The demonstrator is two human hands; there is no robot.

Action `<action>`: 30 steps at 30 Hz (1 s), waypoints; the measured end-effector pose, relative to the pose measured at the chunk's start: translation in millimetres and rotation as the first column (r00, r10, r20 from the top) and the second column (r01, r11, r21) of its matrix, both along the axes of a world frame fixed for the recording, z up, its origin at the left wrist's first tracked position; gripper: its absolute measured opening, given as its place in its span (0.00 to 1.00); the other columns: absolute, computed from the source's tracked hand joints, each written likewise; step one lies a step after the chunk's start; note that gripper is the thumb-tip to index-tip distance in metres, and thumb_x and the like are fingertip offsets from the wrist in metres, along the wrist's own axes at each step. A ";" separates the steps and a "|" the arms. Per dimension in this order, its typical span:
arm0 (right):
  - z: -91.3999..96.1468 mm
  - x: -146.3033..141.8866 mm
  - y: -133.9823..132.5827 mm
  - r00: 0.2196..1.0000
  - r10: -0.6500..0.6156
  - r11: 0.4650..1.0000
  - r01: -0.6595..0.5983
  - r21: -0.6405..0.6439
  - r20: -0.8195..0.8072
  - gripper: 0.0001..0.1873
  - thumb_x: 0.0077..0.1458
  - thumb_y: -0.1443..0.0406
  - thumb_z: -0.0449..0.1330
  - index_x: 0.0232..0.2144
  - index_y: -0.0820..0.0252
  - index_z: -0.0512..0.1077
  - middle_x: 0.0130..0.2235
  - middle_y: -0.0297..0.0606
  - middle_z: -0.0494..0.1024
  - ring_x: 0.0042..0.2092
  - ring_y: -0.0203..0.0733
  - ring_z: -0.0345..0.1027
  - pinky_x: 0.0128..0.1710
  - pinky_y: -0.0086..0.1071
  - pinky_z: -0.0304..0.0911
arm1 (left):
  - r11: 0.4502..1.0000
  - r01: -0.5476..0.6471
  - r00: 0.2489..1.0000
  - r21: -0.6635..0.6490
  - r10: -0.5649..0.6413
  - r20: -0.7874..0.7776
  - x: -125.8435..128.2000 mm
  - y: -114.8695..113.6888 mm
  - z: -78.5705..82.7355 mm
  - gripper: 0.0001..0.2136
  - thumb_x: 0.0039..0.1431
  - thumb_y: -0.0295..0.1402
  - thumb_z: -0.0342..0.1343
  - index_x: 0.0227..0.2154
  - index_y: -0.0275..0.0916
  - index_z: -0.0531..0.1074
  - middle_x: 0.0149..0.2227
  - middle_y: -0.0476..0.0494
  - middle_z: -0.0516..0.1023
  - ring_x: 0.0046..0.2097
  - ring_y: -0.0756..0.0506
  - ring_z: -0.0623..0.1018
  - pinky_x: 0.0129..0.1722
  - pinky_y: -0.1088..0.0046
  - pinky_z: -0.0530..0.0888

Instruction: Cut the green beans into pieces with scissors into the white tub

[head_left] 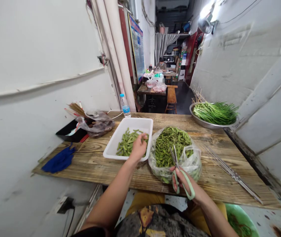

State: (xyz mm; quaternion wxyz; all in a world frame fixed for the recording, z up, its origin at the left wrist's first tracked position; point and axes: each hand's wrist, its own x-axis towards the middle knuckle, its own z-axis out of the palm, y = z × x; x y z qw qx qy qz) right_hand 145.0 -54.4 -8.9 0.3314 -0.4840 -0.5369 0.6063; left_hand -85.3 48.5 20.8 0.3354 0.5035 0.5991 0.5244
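My left hand is over the right side of a white plastic tub, its fingers loosely curved and apart. Green edamame pods lie in the tub below it. I see no pod clearly held in those fingers. My right hand grips scissors with pale green handles, their blades slightly parted and pointing away from me. Beneath the blades, a clear plastic bag stands open, heaped with more edamame pods.
Metal skewers lie at the right. Behind them is a steel bowl of long green stalks. To the left are a blue cloth, a black tray and a water bottle. A person sits far back.
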 end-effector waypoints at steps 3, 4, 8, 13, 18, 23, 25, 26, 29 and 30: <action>3.6 -0.8 0.1 0.998 0.009 0.998 -0.012 0.059 0.061 0.25 0.57 0.45 0.46 0.37 0.59 0.65 0.21 0.29 0.67 0.23 0.36 0.62 0.25 0.30 0.59 | 0.905 0.413 0.865 -0.108 -0.352 0.358 37.9 -16.5 -8.0 0.13 0.50 0.23 0.51 0.41 0.32 0.69 0.35 0.41 0.77 0.32 0.51 0.76 0.37 0.72 0.72; 5.8 -0.5 -0.4 0.997 0.009 0.998 -0.014 0.064 0.079 0.24 0.57 0.45 0.47 0.36 0.60 0.65 0.21 0.29 0.67 0.23 0.35 0.61 0.25 0.29 0.58 | 0.873 0.473 0.816 -0.121 -0.382 0.433 48.3 -21.1 -10.8 0.12 0.51 0.23 0.53 0.40 0.32 0.69 0.33 0.42 0.78 0.31 0.51 0.76 0.36 0.72 0.73; 14.0 1.8 -4.0 0.993 0.021 0.997 -0.030 0.070 0.120 0.23 0.58 0.46 0.46 0.35 0.60 0.65 0.21 0.29 0.67 0.24 0.36 0.61 0.26 0.29 0.59 | 0.846 0.501 0.774 -0.180 -0.345 0.531 69.4 -29.0 -17.5 0.11 0.48 0.28 0.60 0.35 0.32 0.69 0.26 0.46 0.77 0.25 0.51 0.76 0.30 0.74 0.74; 11.9 3.2 -5.0 0.994 0.022 0.997 -0.030 0.076 0.103 0.22 0.59 0.47 0.46 0.29 0.59 0.63 0.20 0.29 0.67 0.23 0.35 0.62 0.26 0.29 0.58 | 0.824 0.521 0.781 -0.222 -0.356 0.513 72.8 -30.5 -12.4 0.12 0.45 0.32 0.64 0.29 0.32 0.68 0.22 0.47 0.76 0.22 0.51 0.75 0.26 0.75 0.73; 4.8 1.8 -2.9 0.999 -0.038 0.999 0.037 0.028 0.034 0.24 0.56 0.45 0.48 0.26 0.58 0.63 0.19 0.29 0.67 0.19 0.33 0.61 0.21 0.28 0.58 | 0.811 0.539 0.779 -0.227 -0.379 0.499 74.5 -36.5 -5.9 0.12 0.42 0.33 0.64 0.28 0.33 0.69 0.21 0.46 0.76 0.22 0.51 0.75 0.25 0.75 0.72; -2.3 -1.1 -2.9 0.994 -0.106 0.992 0.103 -0.070 -0.032 0.24 0.52 0.44 0.53 0.27 0.58 0.62 0.18 0.25 0.63 0.14 0.30 0.55 0.12 0.26 0.55 | 0.849 0.487 0.791 -0.203 -0.332 0.513 76.8 -36.3 -5.7 0.13 0.41 0.33 0.64 0.31 0.32 0.73 0.23 0.47 0.76 0.23 0.52 0.74 0.26 0.76 0.70; -4.8 -1.7 -2.9 0.991 -0.129 0.989 0.126 -0.076 -0.044 0.23 0.51 0.44 0.54 0.27 0.58 0.62 0.17 0.24 0.62 0.13 0.29 0.54 0.11 0.24 0.53 | 0.885 0.430 0.823 -0.179 -0.303 0.481 77.5 -34.8 -6.3 0.13 0.41 0.33 0.64 0.31 0.33 0.74 0.22 0.49 0.75 0.24 0.53 0.72 0.25 0.77 0.68; -5.9 -1.6 -2.7 0.989 -0.135 0.989 0.131 -0.066 -0.055 0.23 0.51 0.44 0.54 0.28 0.58 0.63 0.17 0.24 0.62 0.13 0.29 0.54 0.11 0.24 0.53 | 0.904 0.395 0.846 -0.163 -0.289 0.448 77.6 -34.0 -6.5 0.12 0.41 0.32 0.63 0.30 0.33 0.74 0.21 0.50 0.74 0.23 0.53 0.71 0.25 0.77 0.67; -8.2 -0.7 -2.5 0.988 -0.126 0.991 0.121 -0.057 -0.087 0.22 0.52 0.46 0.55 0.32 0.59 0.64 0.17 0.24 0.63 0.14 0.29 0.56 0.12 0.24 0.55 | 0.943 0.306 0.904 -0.127 -0.247 0.348 77.3 -32.7 -6.6 0.09 0.41 0.32 0.63 0.27 0.33 0.75 0.20 0.52 0.72 0.24 0.54 0.69 0.24 0.78 0.64; -8.6 -0.5 -2.6 0.988 -0.121 0.991 0.115 -0.067 -0.096 0.22 0.52 0.46 0.55 0.33 0.59 0.64 0.17 0.24 0.63 0.14 0.29 0.56 0.12 0.24 0.56 | 0.948 0.293 0.910 -0.125 -0.236 0.341 77.1 -32.7 -6.4 0.09 0.42 0.33 0.63 0.26 0.33 0.74 0.21 0.51 0.72 0.24 0.53 0.70 0.24 0.78 0.64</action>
